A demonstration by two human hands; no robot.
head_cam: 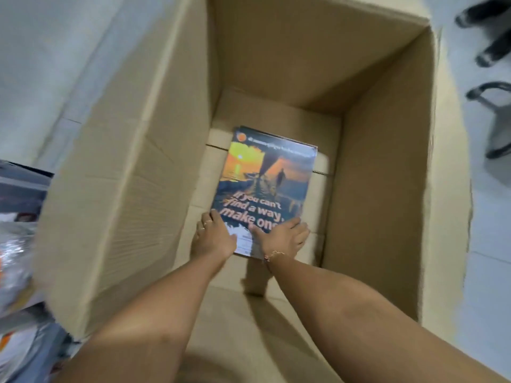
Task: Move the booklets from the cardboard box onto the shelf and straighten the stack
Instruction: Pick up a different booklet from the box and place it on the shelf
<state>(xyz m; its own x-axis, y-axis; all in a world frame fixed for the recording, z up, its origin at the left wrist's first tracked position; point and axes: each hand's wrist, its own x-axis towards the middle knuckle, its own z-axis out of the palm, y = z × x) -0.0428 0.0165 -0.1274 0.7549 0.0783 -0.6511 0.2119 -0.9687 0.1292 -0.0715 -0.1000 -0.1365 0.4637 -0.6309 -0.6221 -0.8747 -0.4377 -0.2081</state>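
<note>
A deep cardboard box (387, 167) stands open below me. On its floor lies a stack of booklets (265, 181) with a sunset cover reading "If you can't find a way, make one". Both my arms reach down into the box. My left hand (214, 239) grips the stack's near left corner, fingers curled around the edge. At the near right corner, my right hand (282, 239), a thin bracelet on its wrist, holds the stack with the thumb on the cover. How thick the stack is stays hidden.
The box's left flap (124, 161) stands up high beside my left arm. A shelf edge with wrapped packets (16, 258) shows at far left. Dark chair legs (492, 51) stand on the pale floor at upper right.
</note>
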